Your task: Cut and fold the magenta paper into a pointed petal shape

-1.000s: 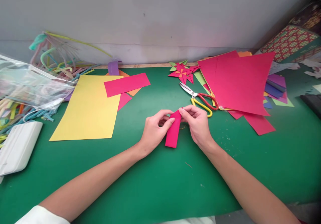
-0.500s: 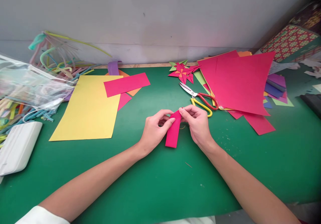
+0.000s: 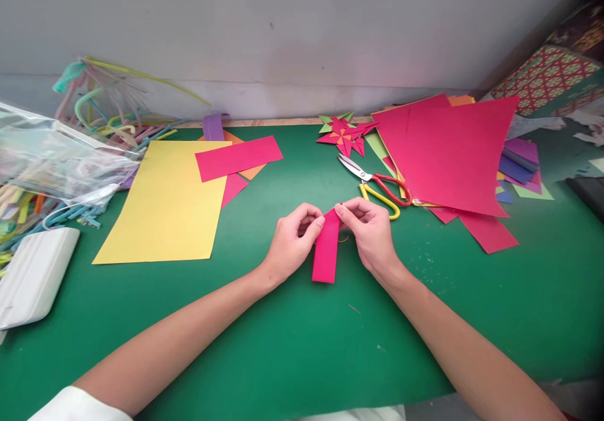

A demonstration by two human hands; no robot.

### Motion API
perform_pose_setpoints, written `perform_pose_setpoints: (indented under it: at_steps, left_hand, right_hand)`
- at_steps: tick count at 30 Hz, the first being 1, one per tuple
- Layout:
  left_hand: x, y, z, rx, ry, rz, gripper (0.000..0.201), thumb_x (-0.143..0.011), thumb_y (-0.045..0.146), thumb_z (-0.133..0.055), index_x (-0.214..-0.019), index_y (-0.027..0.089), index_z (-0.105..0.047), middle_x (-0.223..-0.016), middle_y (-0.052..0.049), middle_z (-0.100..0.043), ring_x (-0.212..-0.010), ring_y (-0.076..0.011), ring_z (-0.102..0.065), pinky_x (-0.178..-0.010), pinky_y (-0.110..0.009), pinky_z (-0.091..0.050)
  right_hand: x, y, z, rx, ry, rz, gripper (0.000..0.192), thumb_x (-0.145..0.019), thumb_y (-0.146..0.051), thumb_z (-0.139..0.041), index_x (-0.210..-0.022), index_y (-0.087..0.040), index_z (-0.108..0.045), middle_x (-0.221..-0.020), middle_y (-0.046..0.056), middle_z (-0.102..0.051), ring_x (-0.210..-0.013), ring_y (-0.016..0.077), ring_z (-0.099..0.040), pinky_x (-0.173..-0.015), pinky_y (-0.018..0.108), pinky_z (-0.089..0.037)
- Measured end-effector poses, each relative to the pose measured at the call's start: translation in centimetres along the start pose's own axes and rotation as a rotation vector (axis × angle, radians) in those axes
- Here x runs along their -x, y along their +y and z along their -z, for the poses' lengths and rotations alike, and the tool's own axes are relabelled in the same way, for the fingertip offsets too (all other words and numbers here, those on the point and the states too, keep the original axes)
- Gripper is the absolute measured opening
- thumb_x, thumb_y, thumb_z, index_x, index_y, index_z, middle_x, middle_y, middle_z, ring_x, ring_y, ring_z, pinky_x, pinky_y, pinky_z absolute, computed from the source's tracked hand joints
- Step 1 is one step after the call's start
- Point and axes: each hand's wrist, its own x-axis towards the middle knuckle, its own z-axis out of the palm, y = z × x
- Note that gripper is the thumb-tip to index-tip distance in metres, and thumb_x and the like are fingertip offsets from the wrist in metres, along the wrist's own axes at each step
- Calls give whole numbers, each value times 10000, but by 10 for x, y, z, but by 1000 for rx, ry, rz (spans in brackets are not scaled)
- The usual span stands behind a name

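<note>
Head view shows the green surface (image 3: 292, 345) with a pink paper strip (image 3: 326, 254) near its middle, far end lifted, long axis running from the person toward the wall. Left hand (image 3: 290, 245) and right hand (image 3: 372, 235) pinch that far end in their fingers. It looks light, floppy and easily creased, best held by its edges.

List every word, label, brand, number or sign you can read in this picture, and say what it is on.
None can be read.
Scissors: no brand legible on blades or handles.
White case: plain, no lettering visible.
Plastic bag: clear, no print to be made out.
Patterned boxes: ornament only, no letters.
Pink strip held by the left hand and right hand: blank.
</note>
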Motion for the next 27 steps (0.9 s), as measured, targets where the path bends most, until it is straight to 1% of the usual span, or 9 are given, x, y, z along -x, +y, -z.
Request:
perform_pose_setpoints:
  at_steps: [7, 16, 27]
  left_hand:
    - [-1, 1, 0, -28, -9, 42, 202, -1015, 378, -617, -938, 191, -622, -802, 11, -648, -718, -125, -608, -658, -229, -462]
    - [-1, -2, 1, -50, 4, -13, 187, -1010, 361, -634, -936, 190, -645, -836, 9, -672, -748, -122, -640, -672, -221, -482]
    - [-1, -3, 0, -31, 14, 4, 184, -1007, 366, -641, -940, 195, -644, -826, 10, -681, -735, -120, -648, -662, -217, -497]
  right_hand:
    - [0, 0, 0, 17, 11, -4, 225, -799, -413, -891, -777, -225, -769, -731, 8, -736, -648, 166, -667, -625, 285, -593]
    - [1, -1, -1, 10, 25, 3, 213, -800, -395, -888, -772, -221, -767, -722, 5, -729, -645, 162, -655, -622, 281, -589]
    - [0, -2, -1, 23, 10, 2, 192, -799, -390, -881, -809, -228, -778, -761, 5, -738, -690, 166, -663, -659, 286, -591]
